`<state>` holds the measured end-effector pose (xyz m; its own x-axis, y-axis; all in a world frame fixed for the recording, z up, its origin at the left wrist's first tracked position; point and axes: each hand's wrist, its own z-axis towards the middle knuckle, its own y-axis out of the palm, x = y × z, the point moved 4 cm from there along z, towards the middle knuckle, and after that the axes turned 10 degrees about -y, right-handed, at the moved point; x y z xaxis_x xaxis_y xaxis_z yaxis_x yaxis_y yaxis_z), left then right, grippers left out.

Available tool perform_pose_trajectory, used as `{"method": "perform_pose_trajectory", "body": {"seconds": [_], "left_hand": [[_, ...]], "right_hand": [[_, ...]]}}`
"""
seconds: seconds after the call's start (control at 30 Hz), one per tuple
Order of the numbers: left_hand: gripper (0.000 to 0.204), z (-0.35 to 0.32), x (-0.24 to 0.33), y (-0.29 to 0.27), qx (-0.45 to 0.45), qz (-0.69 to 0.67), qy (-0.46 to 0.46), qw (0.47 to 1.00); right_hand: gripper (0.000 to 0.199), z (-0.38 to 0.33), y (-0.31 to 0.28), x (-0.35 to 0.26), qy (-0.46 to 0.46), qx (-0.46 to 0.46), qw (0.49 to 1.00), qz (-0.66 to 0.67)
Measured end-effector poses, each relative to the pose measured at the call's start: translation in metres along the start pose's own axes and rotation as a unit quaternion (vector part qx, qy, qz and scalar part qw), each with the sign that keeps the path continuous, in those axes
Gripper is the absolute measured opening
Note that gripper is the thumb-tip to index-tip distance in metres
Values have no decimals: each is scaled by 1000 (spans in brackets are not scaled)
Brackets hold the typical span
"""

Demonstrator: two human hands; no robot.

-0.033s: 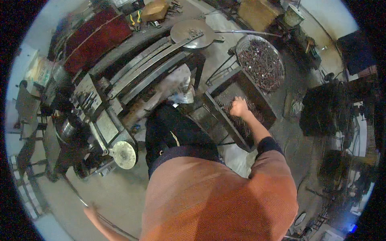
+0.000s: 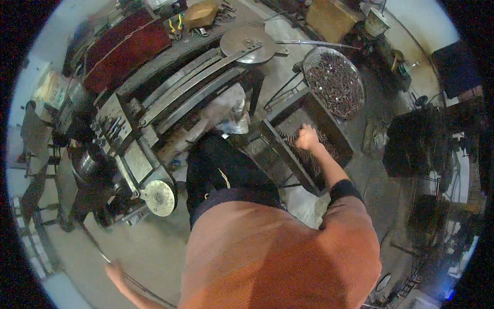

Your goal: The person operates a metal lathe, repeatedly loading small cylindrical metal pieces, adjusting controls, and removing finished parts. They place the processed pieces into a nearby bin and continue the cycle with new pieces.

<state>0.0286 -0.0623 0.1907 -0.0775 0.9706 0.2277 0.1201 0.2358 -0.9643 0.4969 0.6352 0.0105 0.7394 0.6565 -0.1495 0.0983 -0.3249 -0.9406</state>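
My right hand (image 2: 307, 138) reaches down into a dark rectangular metal bin (image 2: 337, 135) in front of me on the right. Its fingers are drawn together over a heap of small thin metal pieces (image 2: 310, 164), and what they pinch is hidden. Far out to the left, my left hand (image 2: 114, 272) is closed around a long thin metal rod (image 2: 95, 243), somewhat blurred. Between the hands stands a machine with long steel bars (image 2: 200, 86), a large round steel disc (image 2: 248, 45) and a smaller pale disc (image 2: 158, 198).
Beyond the bin sits a round pan (image 2: 334, 82) heaped with short brownish metal pieces. Pliers (image 2: 177, 27) and a tan tray (image 2: 200, 14) lie on the bench at the back. A dark red panel (image 2: 123, 49) stands back left, a yellowish box (image 2: 332, 19) back right.
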Motion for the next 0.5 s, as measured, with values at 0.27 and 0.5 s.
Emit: {"method": "perform_pose_trajectory", "body": {"seconds": [0.27,0.5], "left_hand": [[37,-85,193,-43,17,-214,230,949],[24,-162,364,-3,-112,-284,529,792]], "right_hand": [[63,-31,-126,-128,-339,269,826,360],[70,-56,-176,-296,-572,137,639,496]]}}
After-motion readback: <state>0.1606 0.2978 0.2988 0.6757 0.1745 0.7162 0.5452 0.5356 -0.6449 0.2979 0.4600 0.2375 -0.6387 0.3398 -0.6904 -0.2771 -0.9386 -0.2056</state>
